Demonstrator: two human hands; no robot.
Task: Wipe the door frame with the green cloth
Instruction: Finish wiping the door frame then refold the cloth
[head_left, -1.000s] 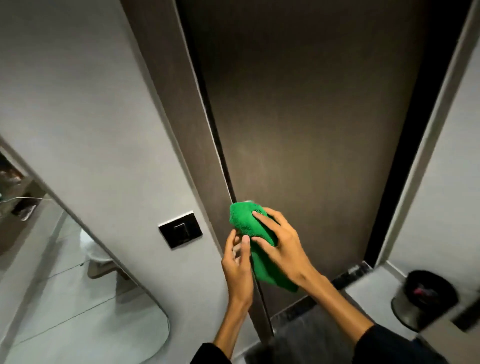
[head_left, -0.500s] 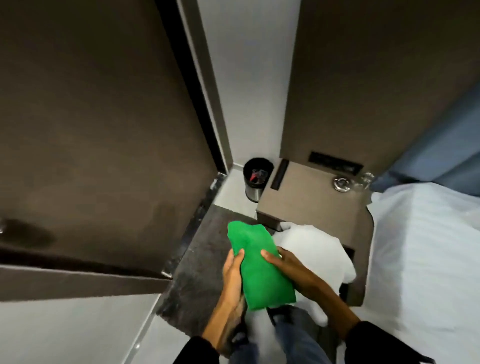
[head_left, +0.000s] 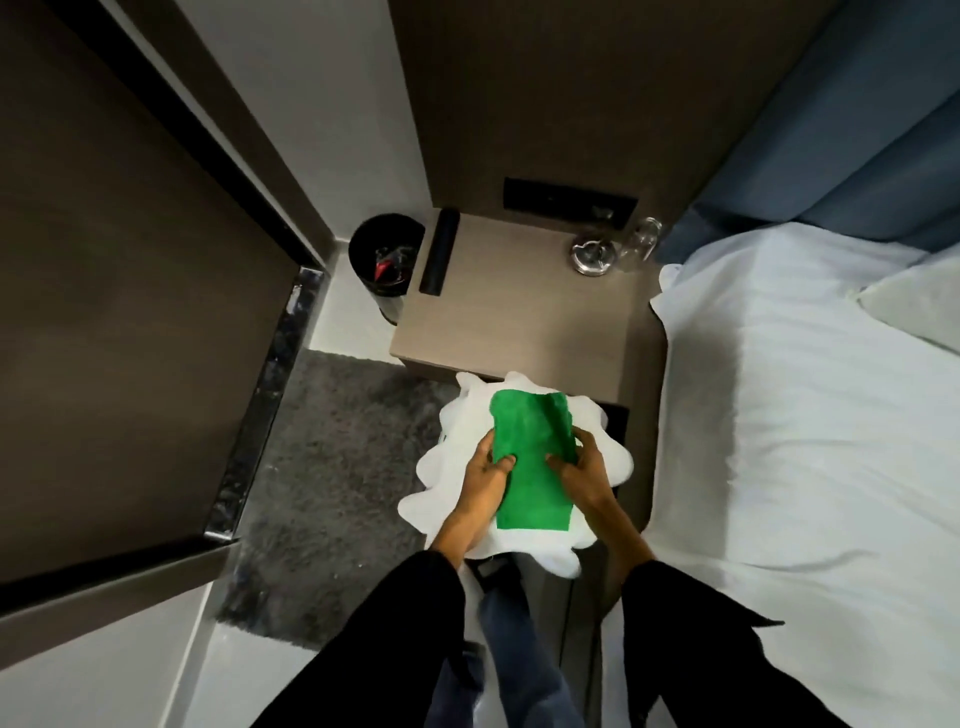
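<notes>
While both hands grip it, green cloth (head_left: 532, 462) spans between left hand (head_left: 485, 475) and right hand (head_left: 584, 470), fingers clenched on its side edges.

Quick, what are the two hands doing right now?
Left hand: closed on the left edge of the flat green cloth, thumb on top.
Right hand: closed on the cloth's right edge.

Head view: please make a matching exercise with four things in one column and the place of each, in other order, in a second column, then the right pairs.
Things:
1. green cloth
2. waste bin
3. ashtray
4. grey rug

Places:
A. on the floor beside the door
B. between both hands, over a white cloth
C. at the back of the bedside table
D. on the floor left of the bedside table

Pairs: 1-B, 2-D, 3-C, 4-A
</notes>
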